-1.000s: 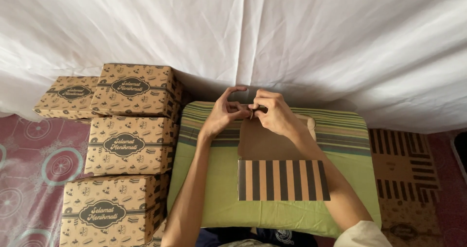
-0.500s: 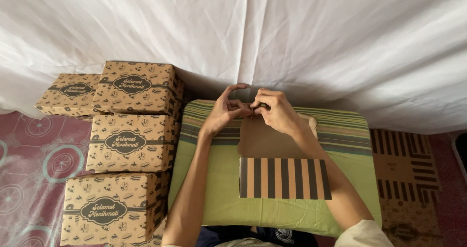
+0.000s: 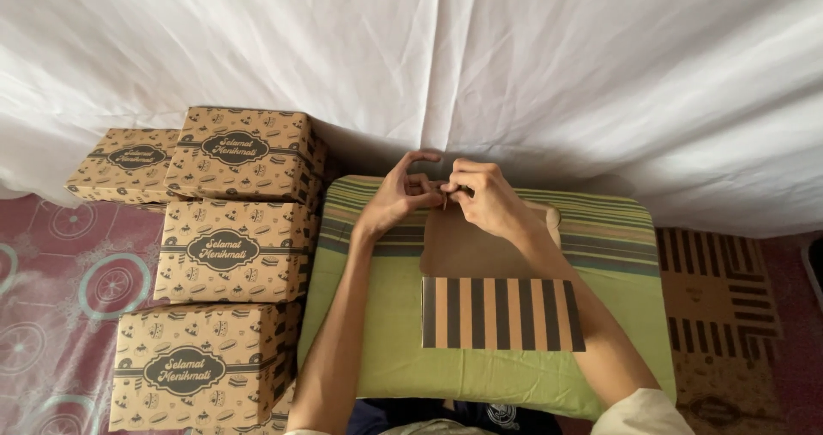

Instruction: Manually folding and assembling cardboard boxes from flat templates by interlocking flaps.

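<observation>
Cardboard box [image 3: 493, 281], half-folded, brown with a striped front panel, lies on the green striped surface [image 3: 386, 349]. We note both sets of fingers [image 3: 426, 186] pinched together on a small tab at its far edge, left hand [image 3: 396, 197] and right hand [image 3: 486, 197] touching. Against the views half a second and a second ago, hands and box sit almost unchanged; only small finger shifts show, so the folding at that edge is ongoing. Finished printed boxes [image 3: 231, 251] stand stacked at left; flat striped blanks [image 3: 720, 289] lie at right.
</observation>
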